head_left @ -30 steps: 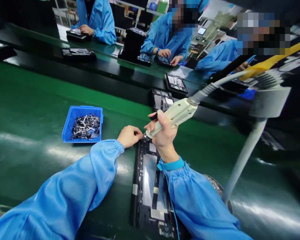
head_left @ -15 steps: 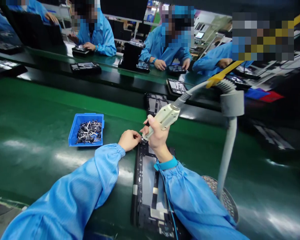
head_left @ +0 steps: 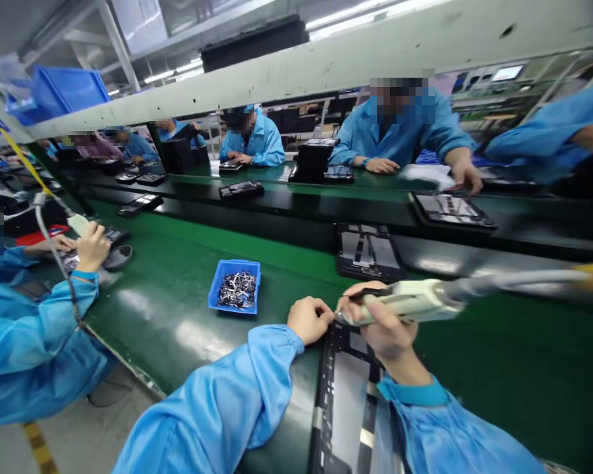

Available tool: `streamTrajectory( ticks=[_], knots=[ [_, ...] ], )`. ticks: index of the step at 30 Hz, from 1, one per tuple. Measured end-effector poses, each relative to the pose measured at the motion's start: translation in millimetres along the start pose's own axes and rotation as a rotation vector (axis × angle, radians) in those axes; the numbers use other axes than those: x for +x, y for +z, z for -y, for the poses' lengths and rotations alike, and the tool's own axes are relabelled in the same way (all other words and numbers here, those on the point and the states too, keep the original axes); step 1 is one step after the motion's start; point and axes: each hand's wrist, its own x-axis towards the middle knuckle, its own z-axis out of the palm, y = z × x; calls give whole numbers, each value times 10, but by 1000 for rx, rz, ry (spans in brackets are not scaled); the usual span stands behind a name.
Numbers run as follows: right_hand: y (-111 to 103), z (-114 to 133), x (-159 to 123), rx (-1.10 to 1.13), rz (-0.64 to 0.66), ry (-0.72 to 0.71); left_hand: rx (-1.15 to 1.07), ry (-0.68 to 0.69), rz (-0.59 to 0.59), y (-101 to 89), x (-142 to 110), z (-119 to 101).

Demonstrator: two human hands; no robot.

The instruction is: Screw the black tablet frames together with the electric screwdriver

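My right hand [head_left: 390, 332] is wrapped round a cream-coloured electric screwdriver [head_left: 422, 299], which lies tilted with its grey cable running off to the right. Its tip points down at the far left corner of an open black tablet housing [head_left: 348, 401], a flat ribbon strip and silvery panels showing inside. At that same corner, my left hand [head_left: 310, 320] has thumb and fingers pinched together beside the tip; whatever they hold is too small to make out. Left of it, a blue bin [head_left: 234, 286] holds many small black and silver parts.
A second open tablet housing [head_left: 368, 251] lies just beyond my hands. More housings, such as one at the right [head_left: 452, 209], lie along the dark line. Co-workers in blue sit across, and another person's hand [head_left: 93, 247] holds a similar tool at left. A pale beam [head_left: 277, 66] crosses above.
The view has swung left and up, showing the beam and the co-worker at left. The screwdriver leans flatter to the right. Both hands stay at the housing's corner.
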Motion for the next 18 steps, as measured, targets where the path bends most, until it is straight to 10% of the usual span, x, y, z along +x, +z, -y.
streamTrajectory(
  ticks=[11, 15, 18],
  knots=[
    [212, 377, 275, 123, -462, -184, 127, -92, 111, 34, -1408, 66],
    [196, 717, 277, 158, -426, -285, -470, -98, 121, 207, -1380, 156],
    [135, 1141, 177, 162, -403, -314, -586, -16, -15, -131, -951, 105]
  ],
)
